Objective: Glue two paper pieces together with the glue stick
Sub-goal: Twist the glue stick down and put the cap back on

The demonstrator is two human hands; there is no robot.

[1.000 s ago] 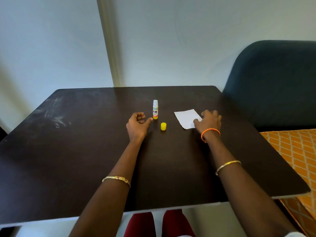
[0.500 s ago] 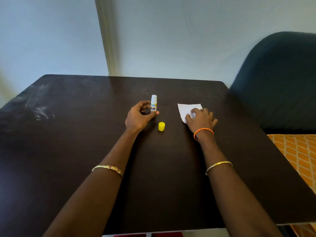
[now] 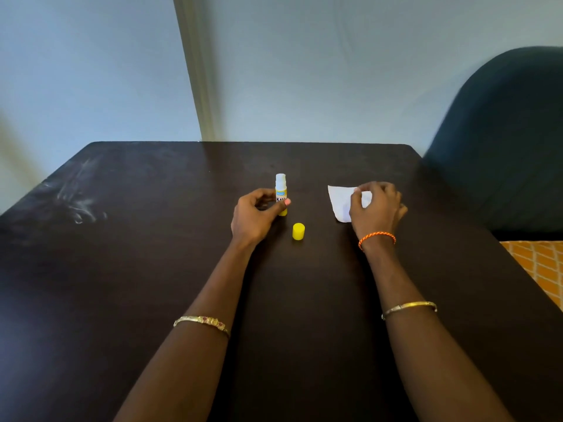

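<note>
Glue stick (image 3: pixel 281 194) stands upright on the dark table (image 3: pixel 152 269), long axis vertical, white glue end exposed at the top. It is gripped low on the barrel by the left hand (image 3: pixel 256 216): thumb curled across the near side of the label, fingers wrapped behind. Base appears to be on the table or barely clear of it; which cannot be told.

Yellow cap (image 3: pixel 298 231) is off and stands on the table just beside the stick, toward the person and slightly right, apart from both hands.

White paper (image 3: pixel 339 201) lies flat, well to the right of the stick. It is covered at its right part by the right hand (image 3: pixel 376 208), whose fingertips are curled onto the sheet near its far edge; a pinch of the top layer is likely but not resolved. Whether one sheet or two stacked sheets are present cannot be told.

Judgement: the coming move turns on the stick lying left of the paper. The left hand is nearer the stick, the right nearer the paper, so a rightward carry with the glue end tipped down is called for once a sheet is lifted or separated.
</note>
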